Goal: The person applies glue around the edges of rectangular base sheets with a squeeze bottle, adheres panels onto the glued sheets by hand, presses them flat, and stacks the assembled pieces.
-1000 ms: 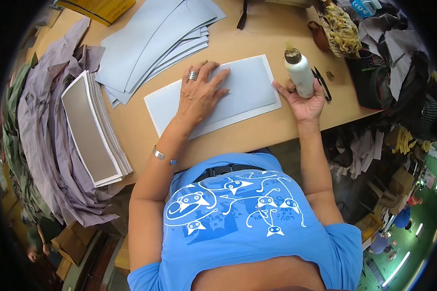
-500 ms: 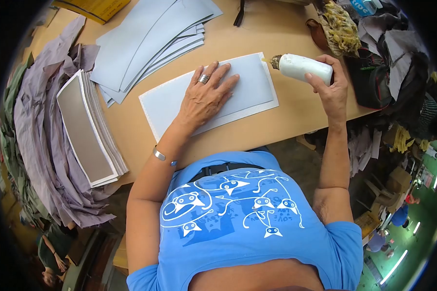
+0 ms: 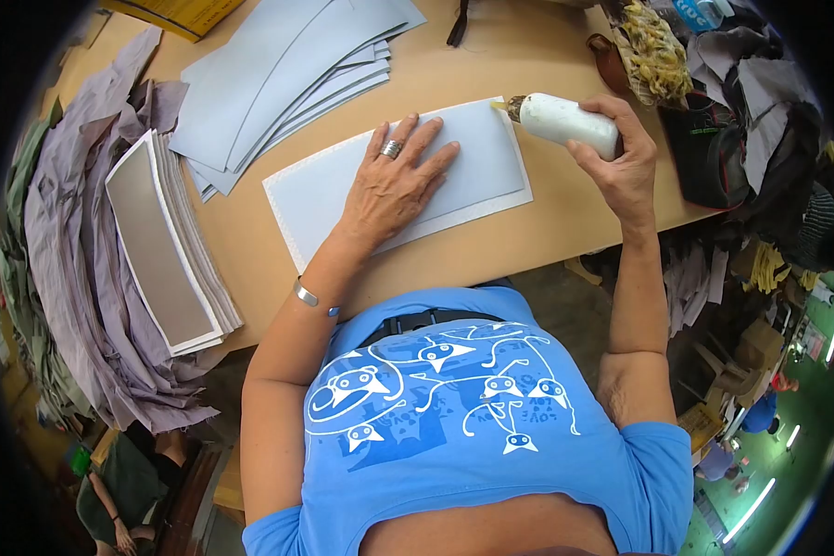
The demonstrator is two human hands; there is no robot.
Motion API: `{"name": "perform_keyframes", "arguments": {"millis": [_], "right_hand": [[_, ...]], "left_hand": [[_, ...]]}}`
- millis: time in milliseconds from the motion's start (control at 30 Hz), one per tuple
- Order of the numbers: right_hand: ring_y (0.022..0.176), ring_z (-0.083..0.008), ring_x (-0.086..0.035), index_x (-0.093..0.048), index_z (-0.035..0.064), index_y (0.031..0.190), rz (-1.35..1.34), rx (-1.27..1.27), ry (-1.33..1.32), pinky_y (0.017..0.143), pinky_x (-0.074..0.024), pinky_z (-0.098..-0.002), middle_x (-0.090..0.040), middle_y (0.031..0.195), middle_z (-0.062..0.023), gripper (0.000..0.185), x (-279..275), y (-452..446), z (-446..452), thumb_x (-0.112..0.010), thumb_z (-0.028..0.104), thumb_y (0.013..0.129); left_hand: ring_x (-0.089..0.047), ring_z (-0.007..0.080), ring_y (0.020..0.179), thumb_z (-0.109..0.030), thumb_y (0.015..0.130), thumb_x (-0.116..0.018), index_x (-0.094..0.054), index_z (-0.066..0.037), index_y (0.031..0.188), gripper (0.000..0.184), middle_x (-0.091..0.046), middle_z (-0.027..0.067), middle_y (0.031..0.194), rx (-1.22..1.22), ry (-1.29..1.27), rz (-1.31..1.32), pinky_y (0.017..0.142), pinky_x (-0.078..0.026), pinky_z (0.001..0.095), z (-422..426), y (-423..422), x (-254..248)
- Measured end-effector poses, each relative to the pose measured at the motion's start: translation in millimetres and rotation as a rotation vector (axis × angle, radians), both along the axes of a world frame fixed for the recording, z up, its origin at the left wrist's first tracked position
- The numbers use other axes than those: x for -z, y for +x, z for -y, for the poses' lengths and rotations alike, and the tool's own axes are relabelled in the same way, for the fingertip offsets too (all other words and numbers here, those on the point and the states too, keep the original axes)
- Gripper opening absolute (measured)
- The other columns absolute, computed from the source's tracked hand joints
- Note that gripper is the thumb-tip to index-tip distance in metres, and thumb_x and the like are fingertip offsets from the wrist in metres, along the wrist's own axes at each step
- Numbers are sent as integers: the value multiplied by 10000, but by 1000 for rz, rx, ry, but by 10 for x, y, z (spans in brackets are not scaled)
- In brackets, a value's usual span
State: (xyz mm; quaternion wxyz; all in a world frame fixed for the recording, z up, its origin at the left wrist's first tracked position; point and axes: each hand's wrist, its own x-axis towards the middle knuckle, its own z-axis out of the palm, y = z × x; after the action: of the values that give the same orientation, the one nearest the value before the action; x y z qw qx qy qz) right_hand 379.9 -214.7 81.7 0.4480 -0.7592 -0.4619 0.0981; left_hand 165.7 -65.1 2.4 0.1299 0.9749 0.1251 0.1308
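Note:
My left hand (image 3: 394, 185) lies flat with its fingers spread on a pale blue-grey panel (image 3: 477, 153). Under that panel is a slightly larger white-edged sheet (image 3: 525, 196), showing along the right and lower sides. My right hand (image 3: 621, 162) is wrapped round a white bottle (image 3: 570, 122), tilted nearly level with its tip pointing left. The yellowish tip is at the top right corner of the sheet; whether it touches cannot be made out.
A fan of blue-grey panels (image 3: 259, 93) lies behind at the left. Nearer are a stack of brown, white-edged pieces (image 3: 162, 246) and mauve cloth (image 3: 74, 232). A black pouch (image 3: 709, 153) sits at the right edge. A co-worker (image 3: 125, 482) is at lower left.
My right hand has picked up the upright bottle, tipped it over and brought its tip left to the sheet's corner. My left hand shifted slightly right on the panel.

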Motion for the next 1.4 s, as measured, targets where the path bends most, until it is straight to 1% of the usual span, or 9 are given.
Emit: {"name": "perform_keyframes", "arguments": {"millis": [167,467,567,667,867,967,1067,1167,1400], "right_hand": [[764,-150,-585,-608,51,955,98,-70,-3,634,-486,-261,-607,917,-45,332,-52,-14,4,-680,28,632],[878,-175,-585,-586,41,948,166,-130,-54,711,-485,-297,-607,944,-66,337,-106,-14,-2,-624,-10,617],[849,-157,-588,-577,48,961,-17,-70,-97,701,-485,-284,-606,964,-55,321,-26,47,78,-642,4,650],[797,-134,-584,-581,49,982,-334,33,-58,676,-482,-266,-609,943,-43,310,81,58,126,-677,43,687],[756,-118,-582,-591,27,1015,-34,42,-16,648,-481,-242,-620,890,-43,341,-51,92,136,-711,91,703],[771,-126,-589,-597,27,1015,-16,37,-92,664,-487,-247,-624,905,-55,343,-51,71,110,-708,83,696],[786,-133,-594,-604,22,1009,-57,-13,-70,673,-491,-255,-626,918,-66,346,-75,37,97,-702,58,680],[810,-141,-597,-607,17,997,4,-63,-49,680,-494,-260,-624,942,-68,349,-85,20,80,-693,32,659],[872,-215,-606,-607,32,960,120,-112,-44,717,-499,-299,-623,978,-89,338,-67,-23,5,-658,-5,628]], "left_hand": [[-382,277,1251,-247,853,-568,-537,-221,1218,367,-432,35,1346,6,12,1,1062,-267,450,2,1,18],[-375,268,1258,-256,867,-550,-526,-220,1228,363,-432,23,1349,5,20,-7,1071,-252,440,0,-2,26],[-375,266,1258,-256,867,-550,-526,-219,1227,362,-430,23,1351,2,11,-3,1071,-251,437,3,-8,30],[-374,265,1259,-255,868,-549,-526,-218,1225,360,-428,23,1352,0,5,-1,1071,-251,435,5,-13,18],[-376,262,1259,-253,867,-551,-526,-218,1224,360,-430,23,1349,-3,19,-7,1069,-253,432,9,-2,24],[-377,261,1258,-253,865,-554,-525,-219,1225,363,-430,22,1349,-2,21,-11,1069,-252,431,6,-2,25],[-379,261,1257,-253,862,-557,-525,-219,1225,366,-431,21,1348,-3,23,-9,1069,-253,433,2,-2,24],[-379,262,1257,-253,861,-559,-525,-218,1224,367,-432,22,1347,-4,17,-8,1069,-253,436,4,-6,20],[-375,263,1260,-256,866,-551,-522,-222,1226,362,-430,22,1349,-4,21,-17,1070,-252,438,3,1,5]]}}
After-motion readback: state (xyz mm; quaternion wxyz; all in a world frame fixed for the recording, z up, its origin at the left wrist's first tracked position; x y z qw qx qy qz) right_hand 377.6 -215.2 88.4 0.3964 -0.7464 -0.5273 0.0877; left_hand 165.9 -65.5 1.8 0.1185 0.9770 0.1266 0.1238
